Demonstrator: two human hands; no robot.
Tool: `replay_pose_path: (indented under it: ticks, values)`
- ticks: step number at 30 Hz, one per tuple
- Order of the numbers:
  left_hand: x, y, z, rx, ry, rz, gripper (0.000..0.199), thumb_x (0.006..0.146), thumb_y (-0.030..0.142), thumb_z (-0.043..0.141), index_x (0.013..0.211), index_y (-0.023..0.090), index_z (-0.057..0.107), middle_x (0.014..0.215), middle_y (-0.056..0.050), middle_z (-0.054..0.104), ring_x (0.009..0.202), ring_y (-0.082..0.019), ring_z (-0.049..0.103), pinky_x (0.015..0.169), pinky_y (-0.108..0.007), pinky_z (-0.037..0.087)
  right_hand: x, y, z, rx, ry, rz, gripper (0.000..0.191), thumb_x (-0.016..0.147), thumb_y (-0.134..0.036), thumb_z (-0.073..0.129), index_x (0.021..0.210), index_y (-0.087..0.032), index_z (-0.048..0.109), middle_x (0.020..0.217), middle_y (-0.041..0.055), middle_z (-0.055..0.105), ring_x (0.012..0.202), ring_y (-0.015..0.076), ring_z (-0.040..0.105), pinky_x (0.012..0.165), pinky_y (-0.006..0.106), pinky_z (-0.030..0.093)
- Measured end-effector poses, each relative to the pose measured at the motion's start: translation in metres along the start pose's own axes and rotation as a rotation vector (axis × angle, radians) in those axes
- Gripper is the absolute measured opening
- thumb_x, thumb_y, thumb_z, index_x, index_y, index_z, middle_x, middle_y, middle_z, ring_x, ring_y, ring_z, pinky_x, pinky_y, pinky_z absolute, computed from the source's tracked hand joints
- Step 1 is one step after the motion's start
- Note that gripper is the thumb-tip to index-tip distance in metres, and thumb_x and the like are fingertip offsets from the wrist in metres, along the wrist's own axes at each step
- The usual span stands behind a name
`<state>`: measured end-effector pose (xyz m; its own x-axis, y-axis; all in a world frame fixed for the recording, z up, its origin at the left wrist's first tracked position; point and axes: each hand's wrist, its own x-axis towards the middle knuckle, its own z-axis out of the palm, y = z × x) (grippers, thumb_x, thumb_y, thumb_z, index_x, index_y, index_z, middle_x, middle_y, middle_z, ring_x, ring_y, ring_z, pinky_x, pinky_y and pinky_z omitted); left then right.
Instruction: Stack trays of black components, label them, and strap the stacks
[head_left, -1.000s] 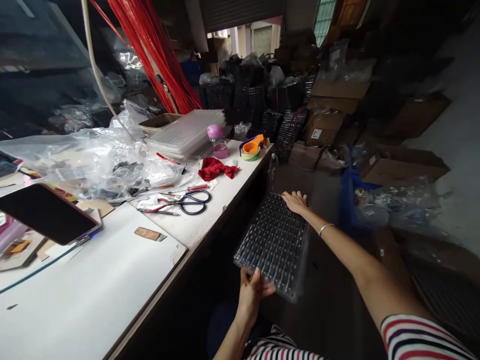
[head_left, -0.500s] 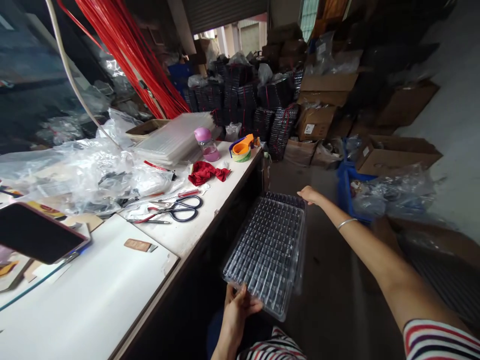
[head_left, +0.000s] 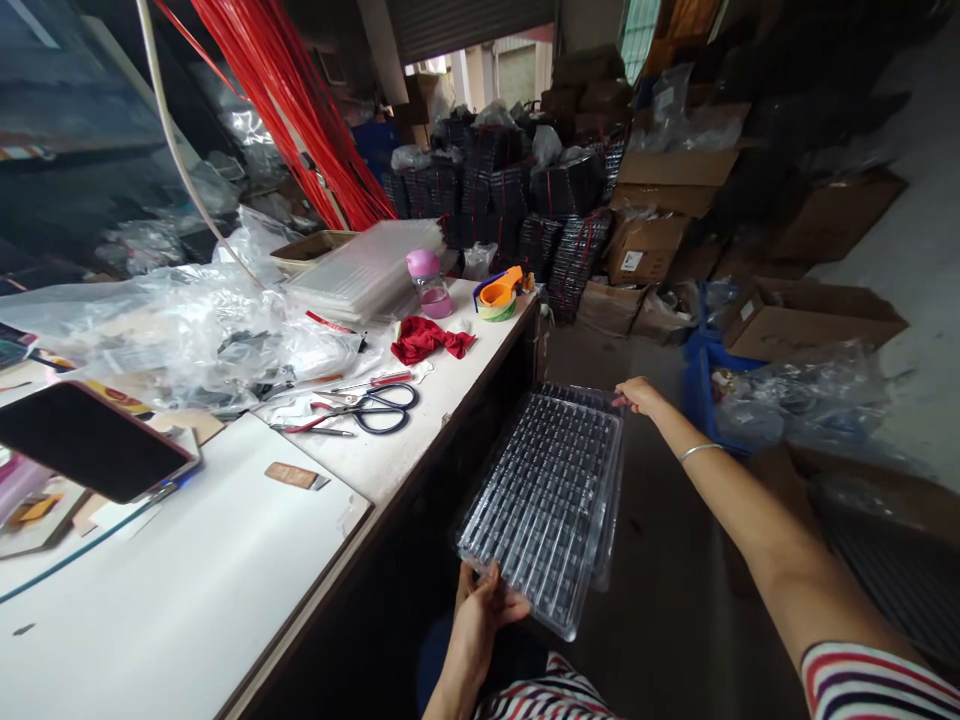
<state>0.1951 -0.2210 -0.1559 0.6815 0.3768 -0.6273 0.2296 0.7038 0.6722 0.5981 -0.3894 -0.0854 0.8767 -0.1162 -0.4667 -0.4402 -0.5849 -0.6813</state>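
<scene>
A clear plastic tray point(head_left: 536, 500) with rows of small compartments holding dark pieces is tilted beside the bench. My left hand point(head_left: 484, 610) is closed on its near edge, thumb on top and fingers beneath. Another clear tray point(head_left: 581, 396) lies under it, showing past the far edge and right side. My right hand point(head_left: 637, 394), arm stretched out, has its fingers closed at the far right corner of the trays. Which of the two trays those fingers pinch is hard to make out.
On the white bench point(head_left: 225, 590) to the left lie scissors point(head_left: 382, 408), a knife blade with a brown grip point(head_left: 295, 475), a phone point(head_left: 94, 440), a red cloth point(head_left: 429, 340) and plastic bags point(head_left: 225, 330). A blue crate point(head_left: 701, 385) and cardboard boxes point(head_left: 814, 315) stand on the right.
The whole scene has shifted slightly right in view as the head turned. Both hands keep their places on the trays, which hold nearly the same tilt.
</scene>
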Motion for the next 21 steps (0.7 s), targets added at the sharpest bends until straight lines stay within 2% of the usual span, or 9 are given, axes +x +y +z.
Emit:
replay_pose_path:
  ticks: [6,12,17,21]
  values:
    - [0.000,0.002,-0.002,-0.012,-0.070,-0.014,0.058,0.061,0.045,0.077,0.104,0.021,0.046,0.070,0.000,0.061,0.054,-0.018,0.062,0.056,-0.035,0.054,0.000,0.003,-0.011,-0.030,-0.021,0.005,0.027,0.090,-0.034,0.054,0.108,-0.014,0.057,0.100,0.0053,0.060,0.080,0.0135,0.060,0.068,0.030,0.053]
    - [0.000,-0.001,-0.001,-0.015,-0.022,0.017,0.053,0.063,0.045,0.076,0.099,0.021,0.046,0.068,0.002,0.059,0.052,-0.017,0.063,0.055,-0.034,0.055,0.004,0.010,-0.007,-0.129,-0.038,-0.129,0.027,0.090,-0.034,0.055,0.108,-0.014,0.057,0.103,0.0058,0.059,0.085,0.0150,0.059,0.072,0.033,0.053]
    - [0.004,0.003,0.024,0.033,-0.084,0.021,0.051,0.066,0.047,0.073,0.098,0.020,0.045,0.069,0.000,0.061,0.056,-0.018,0.065,0.058,-0.034,0.056,0.011,0.014,0.007,-0.184,-0.128,-0.296,0.025,0.088,-0.034,0.057,0.102,-0.014,0.060,0.102,0.0043,0.061,0.089,0.0174,0.059,0.077,0.036,0.051]
    - [0.018,0.011,0.050,0.095,-0.126,0.017,0.047,0.068,0.047,0.072,0.093,0.017,0.045,0.066,-0.001,0.061,0.054,-0.017,0.064,0.057,-0.033,0.056,0.018,0.021,0.013,-0.173,-0.079,-0.336,0.026,0.090,-0.036,0.054,0.103,-0.014,0.060,0.103,0.0054,0.061,0.089,0.0162,0.060,0.078,0.036,0.051]
